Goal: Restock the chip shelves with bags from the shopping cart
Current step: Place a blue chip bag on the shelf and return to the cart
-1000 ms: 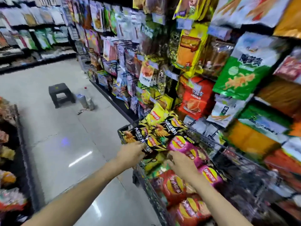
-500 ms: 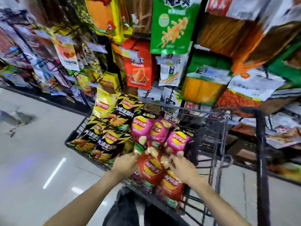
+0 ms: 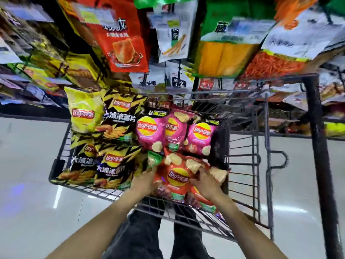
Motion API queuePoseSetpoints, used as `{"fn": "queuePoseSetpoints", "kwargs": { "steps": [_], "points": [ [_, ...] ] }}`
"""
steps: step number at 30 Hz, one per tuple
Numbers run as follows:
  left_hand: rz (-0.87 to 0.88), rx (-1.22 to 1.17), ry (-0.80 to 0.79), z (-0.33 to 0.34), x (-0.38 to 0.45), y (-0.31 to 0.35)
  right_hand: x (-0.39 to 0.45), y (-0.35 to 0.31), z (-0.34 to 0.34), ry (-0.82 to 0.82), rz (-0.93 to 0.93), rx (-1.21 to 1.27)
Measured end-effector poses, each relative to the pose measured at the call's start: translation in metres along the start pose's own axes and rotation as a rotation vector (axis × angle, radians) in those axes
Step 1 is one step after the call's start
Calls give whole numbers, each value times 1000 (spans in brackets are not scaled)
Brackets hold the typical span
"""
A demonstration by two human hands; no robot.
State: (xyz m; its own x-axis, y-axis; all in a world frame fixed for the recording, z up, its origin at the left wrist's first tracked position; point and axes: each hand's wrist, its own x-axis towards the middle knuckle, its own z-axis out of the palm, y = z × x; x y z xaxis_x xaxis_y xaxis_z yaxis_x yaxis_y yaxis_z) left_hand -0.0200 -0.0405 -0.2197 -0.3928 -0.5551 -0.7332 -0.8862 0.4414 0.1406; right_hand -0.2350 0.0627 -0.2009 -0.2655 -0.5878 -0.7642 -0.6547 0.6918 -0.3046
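Chip bags filled the shopping cart [image 3: 61, 146] in front of me, and the red bag [image 3: 176, 176] I was after lay at the near edge of the heap, just below 3 pink bags [image 3: 149, 131]. My left hand [image 3: 144, 181] was curled round its left side and my right hand [image 3: 206, 185] round its right side, so both grips were clamped on that same red bag, fingers dug into the foil. Black-and-yellow bags [image 3: 115, 165] were stacked to the left in the cart, with a plain yellow bag [image 3: 84, 113] standing at the far left corner. Beyond the cart's far rim, the snack shelves [image 3: 233, 53] hung crowded with packets, a large red packet [image 3: 123, 43] among them, all blurred.
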Motion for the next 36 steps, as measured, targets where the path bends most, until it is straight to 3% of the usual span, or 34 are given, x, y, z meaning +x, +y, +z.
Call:
{"fn": "queuePoseSetpoints", "kwargs": {
  "steps": [5, 12, 18, 26, 36],
  "points": [
    [1, -86, -107, 3, 14, -5, 8, -17, 15, 22, 76, 403],
    [79, -351, -194, 5, 5, -12, -5, -34, 34, 203, 123, 576],
    [206, -557, -78, -21, -7, -19, -23, -41, 23, 415, 80, 746],
    [374, -617, 62, -80, -6, 7, -67, -40, -33, 724, 1, 878],
    [767, -667, 282, -122, -71, 104, -186, -1, -83, 1133, -72, 938]
  ]
}}
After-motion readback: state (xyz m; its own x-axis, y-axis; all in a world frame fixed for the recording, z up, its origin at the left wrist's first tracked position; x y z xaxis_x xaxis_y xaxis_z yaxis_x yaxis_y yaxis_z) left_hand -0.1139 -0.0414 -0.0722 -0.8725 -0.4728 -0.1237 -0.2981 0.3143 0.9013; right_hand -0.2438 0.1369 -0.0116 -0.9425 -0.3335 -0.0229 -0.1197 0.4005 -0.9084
